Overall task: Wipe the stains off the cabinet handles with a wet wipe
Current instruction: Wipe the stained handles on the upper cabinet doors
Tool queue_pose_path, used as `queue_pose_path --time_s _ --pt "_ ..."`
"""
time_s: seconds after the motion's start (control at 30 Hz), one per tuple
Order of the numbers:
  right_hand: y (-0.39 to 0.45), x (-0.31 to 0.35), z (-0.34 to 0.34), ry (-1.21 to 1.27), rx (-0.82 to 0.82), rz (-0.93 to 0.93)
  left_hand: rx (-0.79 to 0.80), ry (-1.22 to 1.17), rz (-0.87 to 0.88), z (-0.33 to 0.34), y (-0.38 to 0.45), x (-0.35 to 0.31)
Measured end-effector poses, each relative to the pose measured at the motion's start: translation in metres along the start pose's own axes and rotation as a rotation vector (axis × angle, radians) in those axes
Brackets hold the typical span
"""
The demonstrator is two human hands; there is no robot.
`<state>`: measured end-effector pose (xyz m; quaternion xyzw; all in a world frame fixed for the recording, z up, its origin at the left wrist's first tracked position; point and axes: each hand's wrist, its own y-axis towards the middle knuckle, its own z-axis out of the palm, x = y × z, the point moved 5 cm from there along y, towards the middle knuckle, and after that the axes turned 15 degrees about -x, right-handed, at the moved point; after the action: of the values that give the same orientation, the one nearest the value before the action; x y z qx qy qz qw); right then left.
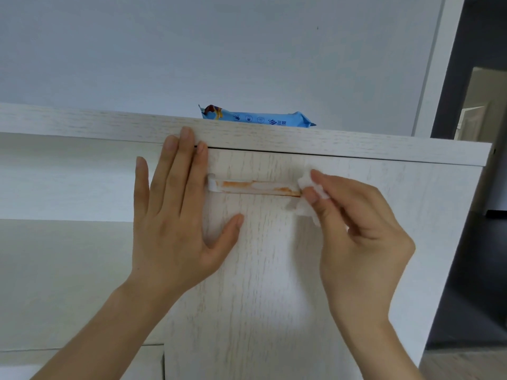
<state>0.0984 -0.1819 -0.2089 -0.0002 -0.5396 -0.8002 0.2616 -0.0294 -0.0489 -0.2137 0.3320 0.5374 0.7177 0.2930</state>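
At the front of a pale, wood-grain cabinet door (274,270), seen from the head camera, a person works on a long, flat white bar handle (253,187) mounted crosswise near the door's upper edge. Left hand (175,215) lies flat on the door, fingers straight and spread wide, its fingertips reaching up over the seam onto the whitewashed top board (109,124); it holds nothing, and the index finger sits just beside the handle's left end. Judging by that flat press, it is there to steady the door so it does not swing or rattle under the rubbing. Right hand (356,229) pinches a crumpled white wet wipe (310,185) between thumb and forefinger, the other fingers curled below, and brings the wad against the handle's right end, which looks like the starting point for a stroke along the bar.

An orange-red smear (255,186) runs along most of the handle's face, thinner and paler near the middle, darker along the lower edge toward the right; the left end appears white. The cleaning seems barely begun.

On top of the cabinet, well apart from both hands, lies a blue plastic pack of wipes (258,117), presumably the source of the sheet in use, kept within reach. Behind it rises a plain white wall (192,50), with a dark doorway (480,105) at right.
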Motion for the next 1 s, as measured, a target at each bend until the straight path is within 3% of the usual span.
queue_pose_path --time_s 0.13,0.3,0.43,1.0 --pt "-0.004 0.009 0.0 -0.079 -0.04 -0.178 -0.008 -0.001 0.004 0.0 0.0 0.0" --pt "-0.007 0.01 -0.001 -0.145 -0.033 -0.26 -0.008 0.004 0.006 -0.001 0.0 -0.001" --pt "-0.008 0.01 -0.004 -0.102 -0.044 -0.218 -0.004 0.004 0.008 -0.002 0.0 0.0" --pt "-0.01 0.016 0.0 -0.202 -0.03 -0.371 0.009 0.022 0.004 -0.001 0.0 0.0"
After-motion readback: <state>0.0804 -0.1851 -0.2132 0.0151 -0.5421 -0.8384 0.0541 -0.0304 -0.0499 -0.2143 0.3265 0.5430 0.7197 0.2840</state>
